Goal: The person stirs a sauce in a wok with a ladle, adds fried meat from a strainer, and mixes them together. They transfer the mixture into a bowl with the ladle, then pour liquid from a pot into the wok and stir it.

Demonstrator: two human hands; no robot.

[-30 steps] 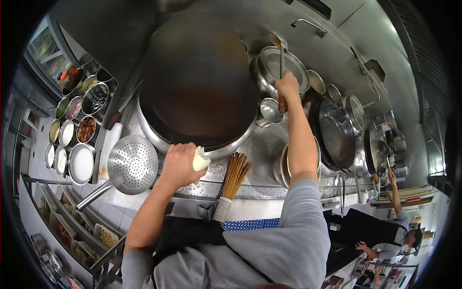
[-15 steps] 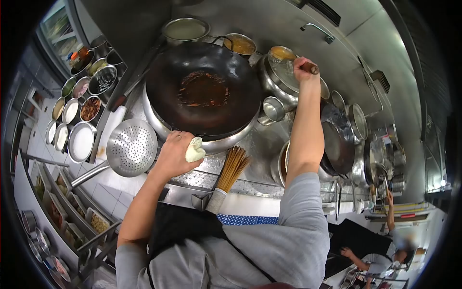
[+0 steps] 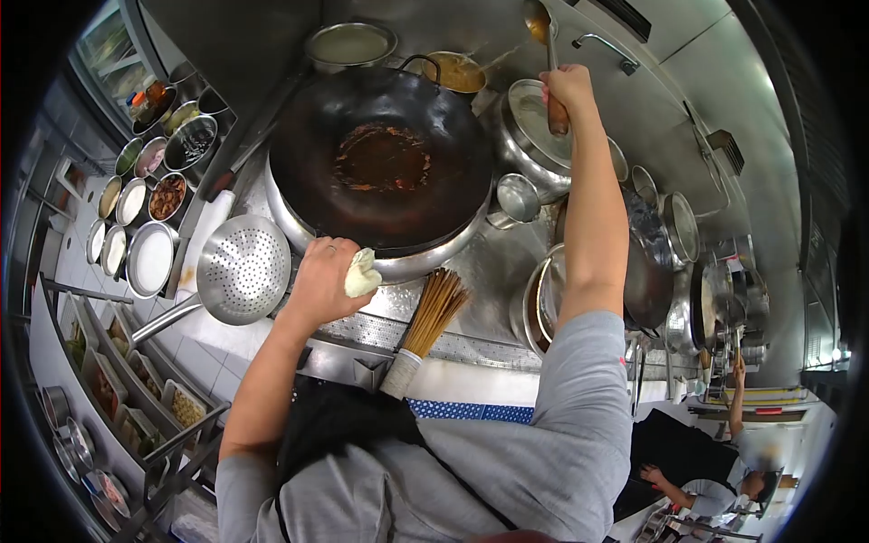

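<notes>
A large black wok (image 3: 303, 149) sits on its burner ring, with a little reddish-brown liquid and bits at its bottom. At the wok's near rim, my left hand (image 3: 321, 282) is closed around a pale folded cloth (image 3: 362, 274); the part of the wok beneath the hand is hidden. My right hand (image 3: 572, 89) grips the wooden handle of a ladle (image 3: 538, 22), up at the back right. The ladle's bowl is raised near the back wall, with orange-brown liquid showing in it. Below and left of it stands a pot of orange liquid (image 3: 455, 72).
A perforated strainer (image 3: 244, 271) and a bamboo brush (image 3: 433, 312) lie before the wok. Seasoning containers (image 3: 152, 260) stand at left. A lidded steel pot (image 3: 534, 122), a small steel cup (image 3: 518, 197) and another wok (image 3: 644, 271) are at right. A co-worker (image 3: 715, 493) stands at far right.
My right hand has moved up and back with the ladle, whose bowl has risen from the area of the back pots. My left hand stays at the wok's rim with the cloth.
</notes>
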